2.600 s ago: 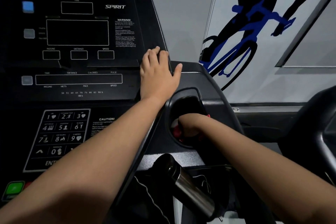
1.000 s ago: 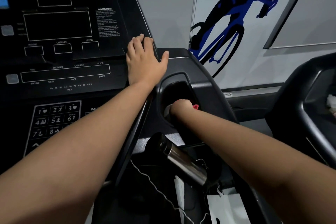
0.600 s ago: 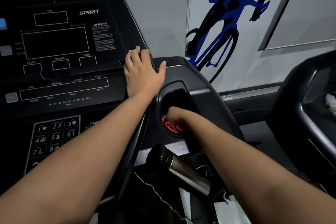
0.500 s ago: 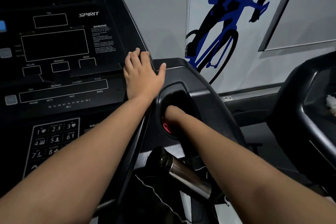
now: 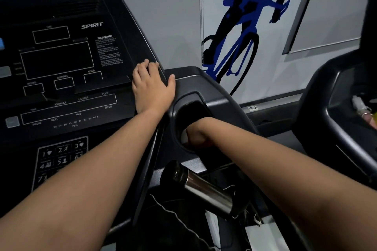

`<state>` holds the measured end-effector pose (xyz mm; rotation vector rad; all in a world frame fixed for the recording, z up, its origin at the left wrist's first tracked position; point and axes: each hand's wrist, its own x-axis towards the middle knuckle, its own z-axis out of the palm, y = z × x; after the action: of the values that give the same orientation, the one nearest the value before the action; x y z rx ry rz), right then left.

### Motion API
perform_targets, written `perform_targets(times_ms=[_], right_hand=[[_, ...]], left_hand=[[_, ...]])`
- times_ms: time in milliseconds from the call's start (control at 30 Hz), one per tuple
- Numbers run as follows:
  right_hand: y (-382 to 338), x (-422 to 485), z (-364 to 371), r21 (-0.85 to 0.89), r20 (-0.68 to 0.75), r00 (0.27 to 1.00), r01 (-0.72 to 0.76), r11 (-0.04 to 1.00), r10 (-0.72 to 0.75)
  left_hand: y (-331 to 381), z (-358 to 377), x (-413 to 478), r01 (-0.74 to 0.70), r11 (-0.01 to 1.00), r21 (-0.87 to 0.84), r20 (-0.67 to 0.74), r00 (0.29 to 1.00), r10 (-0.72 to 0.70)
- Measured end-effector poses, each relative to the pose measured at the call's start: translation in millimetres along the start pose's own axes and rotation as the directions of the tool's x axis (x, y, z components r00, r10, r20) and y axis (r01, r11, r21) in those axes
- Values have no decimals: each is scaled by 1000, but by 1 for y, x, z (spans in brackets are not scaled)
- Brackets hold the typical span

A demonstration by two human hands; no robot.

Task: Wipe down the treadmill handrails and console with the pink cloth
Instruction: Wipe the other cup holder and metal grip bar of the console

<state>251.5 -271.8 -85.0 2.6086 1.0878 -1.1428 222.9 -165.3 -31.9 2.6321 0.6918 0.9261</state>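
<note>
Nearest you, one chrome cylinder (image 5: 206, 190) juts out below the one cup holder (image 5: 193, 109), where your right hand (image 5: 196, 133) is sunk over a dim sliver of the one pink cloth (image 5: 205, 145). Its fingers are hidden, so I cannot tell their grip. Beyond, your left hand (image 5: 152, 89) lies flat, fingers released, on the right edge of the one console (image 5: 61, 63).

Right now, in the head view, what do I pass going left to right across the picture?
Number keypad, left hand, right hand in the cup holder, cyclist wall picture, neighbouring machine.
</note>
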Motion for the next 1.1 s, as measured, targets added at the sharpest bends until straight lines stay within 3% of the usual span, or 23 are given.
perform_targets(times_ms=[67,167,367,567,700,767,867,900,967,1033,1067,1100], right_hand=[[-2,2,-7,-54,-55,997,-54,997,51],[2,15,-8,-290,-107,990,-119,950,91],[0,46,-10,-161,-254,960,-159,974,115],[-4,34,0,-194,-246,966,-123,973,73],[2,16,9,-41,-263,964,-44,998,32],[1,7,11,196,-292,953,-22,980,80],[-7,-1,14,529,-326,926,12,848,191],[-9,-1,15,668,-308,929,60,741,203],[-17,-1,17,914,-267,937,172,368,224],[-27,3,15,960,-277,903,249,127,328],[-32,4,16,946,-324,870,297,129,373],[-37,5,19,918,-395,822,342,199,410]], left_hand=[[-1,-1,0,-1,1000,-1,-3,1000,1],[-1,1,1,-1,1000,-4,-5,1000,1],[-1,3,5,6,1000,-10,-17,1000,-7],[-3,2,5,9,999,-31,-19,1000,-10],[-2,3,6,10,1000,-28,-23,1000,-10],[-1,4,5,16,1000,-8,-22,1000,-16],[1,5,4,15,1000,13,-20,1000,-15],[1,6,3,15,1000,14,-18,1000,-15],[2,6,3,18,1000,10,-22,1000,-17],[2,6,3,18,1000,7,-33,999,-18],[3,5,3,17,1000,5,-33,999,-17],[3,5,4,17,1000,1,-33,999,-17]])
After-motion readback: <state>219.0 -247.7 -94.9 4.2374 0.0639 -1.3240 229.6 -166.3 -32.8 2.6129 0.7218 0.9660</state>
